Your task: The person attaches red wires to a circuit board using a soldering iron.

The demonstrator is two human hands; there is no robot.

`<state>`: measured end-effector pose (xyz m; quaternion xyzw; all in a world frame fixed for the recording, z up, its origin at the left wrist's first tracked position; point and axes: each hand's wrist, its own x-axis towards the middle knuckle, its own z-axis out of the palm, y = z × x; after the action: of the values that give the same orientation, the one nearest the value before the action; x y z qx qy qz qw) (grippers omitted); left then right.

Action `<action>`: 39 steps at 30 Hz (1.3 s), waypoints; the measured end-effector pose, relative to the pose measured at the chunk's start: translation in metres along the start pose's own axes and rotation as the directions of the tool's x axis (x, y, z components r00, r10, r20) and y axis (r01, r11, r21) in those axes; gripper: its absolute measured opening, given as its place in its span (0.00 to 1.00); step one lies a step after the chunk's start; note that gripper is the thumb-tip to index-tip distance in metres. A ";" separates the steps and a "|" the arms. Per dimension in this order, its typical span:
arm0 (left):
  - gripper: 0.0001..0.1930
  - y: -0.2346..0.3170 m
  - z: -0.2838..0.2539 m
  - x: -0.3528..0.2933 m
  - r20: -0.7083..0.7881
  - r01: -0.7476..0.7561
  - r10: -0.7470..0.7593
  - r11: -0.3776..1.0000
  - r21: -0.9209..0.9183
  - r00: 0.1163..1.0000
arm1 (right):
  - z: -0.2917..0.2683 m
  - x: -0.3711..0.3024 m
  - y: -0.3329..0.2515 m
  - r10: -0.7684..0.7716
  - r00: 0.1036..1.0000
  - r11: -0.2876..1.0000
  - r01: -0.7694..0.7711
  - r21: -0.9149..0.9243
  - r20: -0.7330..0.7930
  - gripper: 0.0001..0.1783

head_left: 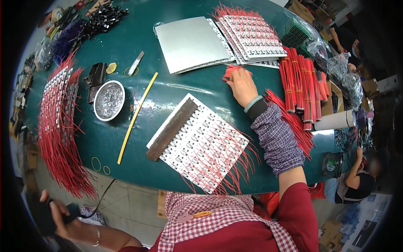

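My right hand [243,86] reaches across the green table, fingers curled down over a small bunch of short red wires [230,72]. In front of me a white panel of small circuit boards [201,145] lies tilted, with red wires standing out of its near right part. A dark, rusty metal bar [173,131] rests along its upper left side. Low at the left, off the table, my left hand [58,216] is closed around a black object [44,212], from which a black cable seems to run; the dark rim hides its kind.
Wired panels [58,113] hang over the left edge. A bowl of small metal parts [109,101], a yellow strip [137,117] and a knife [135,64] lie mid-left. Stacked panels [256,35], a grey plate [191,44] and red wire bundles [299,84] sit farther off. A co-worker [357,176] sits right.
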<state>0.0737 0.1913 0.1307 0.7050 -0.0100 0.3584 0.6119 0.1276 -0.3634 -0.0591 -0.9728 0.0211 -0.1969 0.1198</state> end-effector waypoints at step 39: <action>0.22 -0.044 0.165 -0.145 0.533 0.644 -0.621 0.745 0.175 0.574 | -0.052 -0.047 -0.087 -0.149 0.988 0.959 0.156 0.237 -0.048 0.14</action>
<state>0.0674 -0.0023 0.0187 0.7222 0.0563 -0.1069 0.6810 0.0635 -0.2870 -0.0091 -0.9470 -0.0760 -0.2211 0.2205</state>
